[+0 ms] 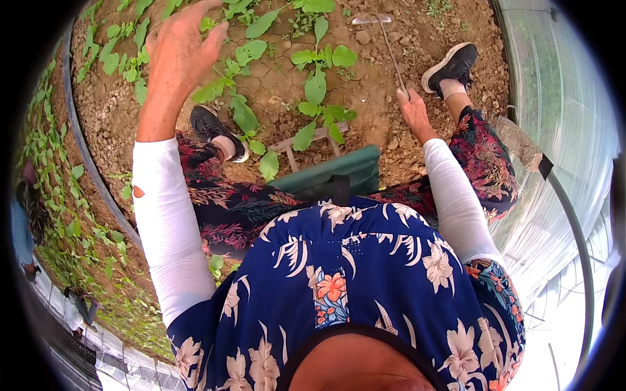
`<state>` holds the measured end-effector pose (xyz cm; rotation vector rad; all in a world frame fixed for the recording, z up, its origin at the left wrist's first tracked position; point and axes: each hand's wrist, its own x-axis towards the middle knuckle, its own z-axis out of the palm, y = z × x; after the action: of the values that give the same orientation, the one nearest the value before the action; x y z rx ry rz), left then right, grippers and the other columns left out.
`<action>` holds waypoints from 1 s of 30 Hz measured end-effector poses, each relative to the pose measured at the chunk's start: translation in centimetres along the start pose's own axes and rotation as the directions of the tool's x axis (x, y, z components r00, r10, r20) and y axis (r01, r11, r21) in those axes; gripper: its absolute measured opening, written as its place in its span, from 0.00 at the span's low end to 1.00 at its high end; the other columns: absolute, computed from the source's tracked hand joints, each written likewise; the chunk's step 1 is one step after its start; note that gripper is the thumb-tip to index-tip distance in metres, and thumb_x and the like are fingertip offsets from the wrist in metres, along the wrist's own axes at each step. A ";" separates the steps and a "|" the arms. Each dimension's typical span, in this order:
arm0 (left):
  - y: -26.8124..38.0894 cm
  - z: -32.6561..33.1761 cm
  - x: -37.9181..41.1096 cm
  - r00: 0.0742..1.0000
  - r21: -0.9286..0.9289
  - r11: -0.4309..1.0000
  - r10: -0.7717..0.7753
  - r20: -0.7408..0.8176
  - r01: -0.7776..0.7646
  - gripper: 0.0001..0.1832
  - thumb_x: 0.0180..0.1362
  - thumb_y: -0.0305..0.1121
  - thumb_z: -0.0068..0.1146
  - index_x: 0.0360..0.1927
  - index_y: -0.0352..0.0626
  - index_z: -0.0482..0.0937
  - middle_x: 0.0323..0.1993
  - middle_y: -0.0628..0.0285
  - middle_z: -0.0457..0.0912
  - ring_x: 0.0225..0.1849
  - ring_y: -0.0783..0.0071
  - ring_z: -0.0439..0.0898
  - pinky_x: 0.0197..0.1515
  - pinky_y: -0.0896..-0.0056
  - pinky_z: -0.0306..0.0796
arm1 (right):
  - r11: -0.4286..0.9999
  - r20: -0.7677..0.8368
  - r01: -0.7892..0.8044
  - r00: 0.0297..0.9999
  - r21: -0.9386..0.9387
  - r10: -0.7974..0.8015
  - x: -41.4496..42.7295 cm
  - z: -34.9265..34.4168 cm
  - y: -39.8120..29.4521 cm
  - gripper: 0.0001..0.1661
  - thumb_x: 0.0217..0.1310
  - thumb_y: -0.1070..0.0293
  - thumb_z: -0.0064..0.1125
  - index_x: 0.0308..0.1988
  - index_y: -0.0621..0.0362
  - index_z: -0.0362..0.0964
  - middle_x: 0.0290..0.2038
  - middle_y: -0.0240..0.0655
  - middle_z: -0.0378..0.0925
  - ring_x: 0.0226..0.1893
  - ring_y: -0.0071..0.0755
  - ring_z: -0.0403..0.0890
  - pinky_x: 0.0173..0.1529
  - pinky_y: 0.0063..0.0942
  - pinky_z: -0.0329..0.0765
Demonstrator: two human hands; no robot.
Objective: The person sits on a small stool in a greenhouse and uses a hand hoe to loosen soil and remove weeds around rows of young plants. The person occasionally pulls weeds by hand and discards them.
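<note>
My right hand [414, 111] is closed around the thin handle of a hand hoe [390, 51]. Its flat metal blade [371, 19] lies on or just above the soil at the top. At the upper left my left hand [186, 49] hovers over leafy seedlings, thumb and fingers apart, with nothing seen in it; some fingertips are cut off by the frame's top edge. A row of green seedlings [315, 85] grows between the hands. Cracked brown soil [274, 83] shows around the plants.
A low stool with a green cover [342, 168] is under me, its frame touching seedlings. My shoes [452, 68] stand on either side. A dark hose [85, 141] curves along the left; plastic sheeting [547, 97] walls the right. Other people [24, 215] are at the far left.
</note>
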<state>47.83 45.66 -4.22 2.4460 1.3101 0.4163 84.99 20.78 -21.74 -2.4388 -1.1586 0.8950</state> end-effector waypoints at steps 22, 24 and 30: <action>1.0 4.0 2.4 0.988 0.444 0.896 -0.048 0.148 -0.023 0.21 0.52 0.37 0.56 0.51 0.53 0.72 0.49 0.61 0.76 0.54 0.60 0.70 0.60 0.37 0.50 | 0.998 -0.055 0.036 0.998 -0.056 -0.039 12.9 7.0 -1.7 0.16 0.60 0.58 0.46 0.35 0.63 0.64 0.33 0.61 0.73 0.37 0.67 0.73 0.42 0.53 0.69; 1.0 4.2 2.5 0.985 0.449 0.893 -0.046 0.164 -0.033 0.21 0.53 0.37 0.55 0.52 0.53 0.71 0.49 0.61 0.75 0.55 0.60 0.69 0.61 0.38 0.50 | 0.991 -0.026 -0.033 0.999 -0.131 0.030 12.5 8.1 -1.5 0.16 0.60 0.59 0.46 0.36 0.63 0.63 0.33 0.62 0.73 0.37 0.68 0.73 0.42 0.52 0.69; 1.3 4.0 2.3 0.980 0.431 0.901 -0.039 0.195 -0.049 0.21 0.52 0.37 0.55 0.52 0.53 0.71 0.49 0.60 0.75 0.55 0.59 0.69 0.61 0.37 0.49 | 0.994 0.115 -0.070 0.990 -0.081 0.079 8.9 8.9 0.5 0.16 0.60 0.59 0.45 0.38 0.63 0.63 0.33 0.63 0.73 0.38 0.69 0.72 0.43 0.53 0.68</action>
<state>51.63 46.32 -7.09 2.7562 1.4305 -0.1422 83.80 27.34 -32.38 -2.5365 -1.1684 1.0483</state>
